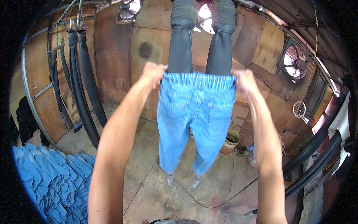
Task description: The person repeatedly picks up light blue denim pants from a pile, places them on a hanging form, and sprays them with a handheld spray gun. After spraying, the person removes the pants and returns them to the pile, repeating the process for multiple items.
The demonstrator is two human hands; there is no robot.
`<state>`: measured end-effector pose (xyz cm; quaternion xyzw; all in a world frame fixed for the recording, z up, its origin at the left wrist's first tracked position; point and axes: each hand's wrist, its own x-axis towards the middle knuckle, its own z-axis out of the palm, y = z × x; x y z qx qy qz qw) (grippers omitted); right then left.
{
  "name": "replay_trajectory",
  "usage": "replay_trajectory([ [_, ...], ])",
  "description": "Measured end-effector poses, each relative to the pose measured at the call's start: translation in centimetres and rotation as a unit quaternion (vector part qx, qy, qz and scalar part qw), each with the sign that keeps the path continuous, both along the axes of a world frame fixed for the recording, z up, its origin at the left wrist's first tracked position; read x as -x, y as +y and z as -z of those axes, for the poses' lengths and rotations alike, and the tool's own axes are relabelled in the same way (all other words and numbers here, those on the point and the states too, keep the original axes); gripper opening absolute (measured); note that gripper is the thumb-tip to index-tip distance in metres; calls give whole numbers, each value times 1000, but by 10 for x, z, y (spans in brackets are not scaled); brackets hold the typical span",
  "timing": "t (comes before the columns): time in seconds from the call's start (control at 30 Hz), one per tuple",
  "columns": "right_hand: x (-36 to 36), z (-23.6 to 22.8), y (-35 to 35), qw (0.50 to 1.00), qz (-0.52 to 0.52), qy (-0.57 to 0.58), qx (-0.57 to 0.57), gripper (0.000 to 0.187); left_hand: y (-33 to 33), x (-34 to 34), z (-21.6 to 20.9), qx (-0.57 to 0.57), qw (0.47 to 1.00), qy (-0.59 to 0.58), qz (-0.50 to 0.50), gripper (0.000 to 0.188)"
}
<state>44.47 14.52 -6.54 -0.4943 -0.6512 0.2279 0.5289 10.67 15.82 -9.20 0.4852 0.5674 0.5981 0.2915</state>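
Note:
A pair of light blue jeans [194, 106] hangs in front of me with its back pockets facing me. Two black leg-shaped forms [181, 48] come down from above and pass into the elastic waist. Below the hems, pale ends [196, 181] stick out above the floor. My left hand [153, 74] is closed on the left side of the waistband. At the opposite side, my right hand [245, 82] grips the waistband too, slightly blurred. Both arms reach forward, with the waistband stretched between them.
Crumpled blue garments [52, 183] are heaped at the lower left. Black tubes [80, 86] hang on the left; thick black pipes [317, 149] run along the right. A bucket [230, 141] stands behind the jeans. One dark cable [220, 204] crosses the floor. A fan [296, 61] is in the right wall.

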Motion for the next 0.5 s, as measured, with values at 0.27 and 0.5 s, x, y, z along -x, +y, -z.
replay_trajectory([
  [0.27,5,-125,30,997,36,-62,11,31,2,-18,-132,-15,993,107,-43,42],
  [0.5,-45,-245,41,953,-41,188,-233,79,-28,26,-154,-235,966,100,-28,50],
])
